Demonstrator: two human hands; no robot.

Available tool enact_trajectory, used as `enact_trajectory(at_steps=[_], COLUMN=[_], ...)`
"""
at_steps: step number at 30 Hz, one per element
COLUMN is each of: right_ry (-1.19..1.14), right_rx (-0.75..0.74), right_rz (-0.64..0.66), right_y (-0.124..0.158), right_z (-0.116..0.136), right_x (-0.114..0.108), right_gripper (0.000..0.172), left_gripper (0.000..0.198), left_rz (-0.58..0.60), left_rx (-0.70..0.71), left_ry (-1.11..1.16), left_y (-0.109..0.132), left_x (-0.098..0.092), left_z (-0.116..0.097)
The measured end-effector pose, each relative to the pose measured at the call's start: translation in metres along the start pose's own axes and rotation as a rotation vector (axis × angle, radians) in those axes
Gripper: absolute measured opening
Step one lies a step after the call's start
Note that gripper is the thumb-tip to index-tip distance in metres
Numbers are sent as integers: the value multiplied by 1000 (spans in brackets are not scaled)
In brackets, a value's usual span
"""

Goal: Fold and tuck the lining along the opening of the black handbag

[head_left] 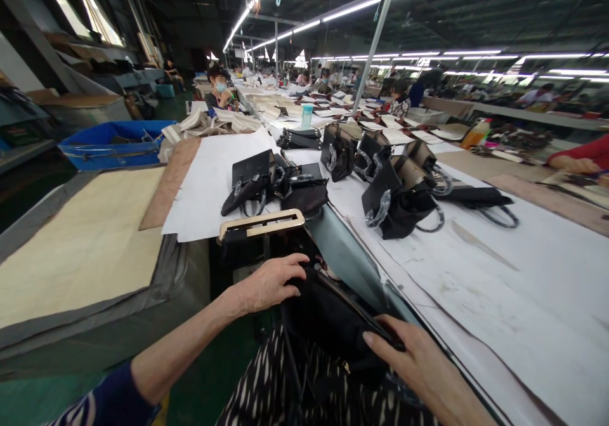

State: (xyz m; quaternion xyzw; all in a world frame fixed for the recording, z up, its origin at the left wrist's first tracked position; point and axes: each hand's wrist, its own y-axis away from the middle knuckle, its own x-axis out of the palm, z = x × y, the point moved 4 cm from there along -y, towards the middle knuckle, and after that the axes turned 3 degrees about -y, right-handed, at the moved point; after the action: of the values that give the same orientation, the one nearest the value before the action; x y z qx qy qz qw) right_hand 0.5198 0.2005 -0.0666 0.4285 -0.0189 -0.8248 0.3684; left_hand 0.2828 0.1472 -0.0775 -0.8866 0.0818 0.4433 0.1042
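Lying beside half-curled left grip [270,283], the black bag [328,321] is pinched by right grip [419,356].

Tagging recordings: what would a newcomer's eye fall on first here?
Probably the soft-looking black bag at lower middle, its edge gripped by the right hand, with the left hand at its far end. Next, the bright blue plastic tub at left, then the black handbags with plastic-wrapped handles on the white-covered table right of centre.

A soft black bag [328,324] tilts at the lower centre of the frame, its long dark rim [353,305] slanting down toward the right, a small gold-toned fitting [346,367] showing near its bottom edge.
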Motion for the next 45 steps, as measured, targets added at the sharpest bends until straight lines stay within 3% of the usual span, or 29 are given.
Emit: enact_trajectory(at_steps=[7,13,15,17,19,25,32,37,41,45], right_ry=[19,12,4,-10,-13,-14,-215,-277,-298,-321], right_rx=[-7,2,5,6,2,-47,-48,-28,-67,-40], right_rz=[-27,-44,-50,-54,-53,-53,227,299,291,286], right_y=[-5,-1,1,3,3,1,-13,-21,-20,-17], right_z=[-3,-3,-1,1,2,-3,-30,-42,-42,-43], right_x=[2,3,2,0,-2,-10,-28,-23,-18,-18], right_gripper=[29,29,27,26,26,24,28,31,34,35], left_gripper=[2,7,25,50,63,35,33,34,43,44], left_rz=[81,-127,-151,-116,-57,151,347,384,327,158], left_rx=[-52,-221,-197,-128,-93,-65,-121,-216,-214,-66], left_ry=[-216,-71,-49,-19,-7,87,407,501,502,318], left_y=[2,-5,-10,-15,-21,-42,-41,-31,-27,-26], left_x=[3,7,10,14,16,16,16,25,29,19], left_z=[-11,-11,-7,-5,-3,0,-5,0,-4,-22])
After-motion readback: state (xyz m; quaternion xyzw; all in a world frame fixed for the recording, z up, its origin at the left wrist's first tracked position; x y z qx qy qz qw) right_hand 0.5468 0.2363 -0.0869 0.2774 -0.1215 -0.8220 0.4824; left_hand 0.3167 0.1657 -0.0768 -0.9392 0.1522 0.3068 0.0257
